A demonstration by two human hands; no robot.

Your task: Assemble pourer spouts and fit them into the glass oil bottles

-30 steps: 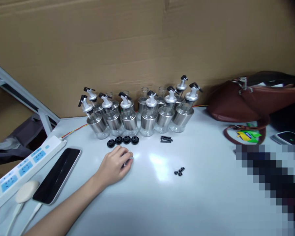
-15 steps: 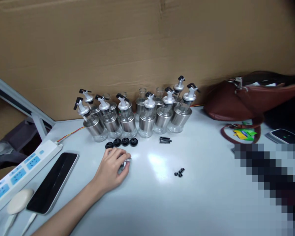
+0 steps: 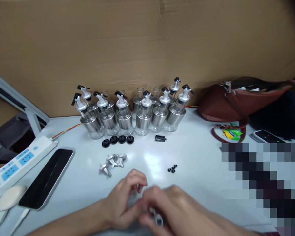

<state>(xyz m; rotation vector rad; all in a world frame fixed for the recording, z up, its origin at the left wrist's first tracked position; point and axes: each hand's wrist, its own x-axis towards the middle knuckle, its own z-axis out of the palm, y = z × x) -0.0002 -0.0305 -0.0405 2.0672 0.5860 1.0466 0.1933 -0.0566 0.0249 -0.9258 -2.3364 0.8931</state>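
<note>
Your right hand [image 3: 174,201] gripped a silver part [image 3: 158,220], half hidden, close by your curled left hand [image 3: 124,203] — blurred there. Three silver spouts [image 3: 111,160] lay beyond; four black discs [image 3: 122,139] lined up before steel-banded glass bottles [image 3: 144,123].

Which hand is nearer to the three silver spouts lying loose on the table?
Left. The left hand is just below and right of the silver spouts; the right hand is farther right, beyond it.

Between spouts [image 3: 111,160] and black plugs [image 3: 173,170] lies room; bottles [image 3: 143,122] block behind.
</note>
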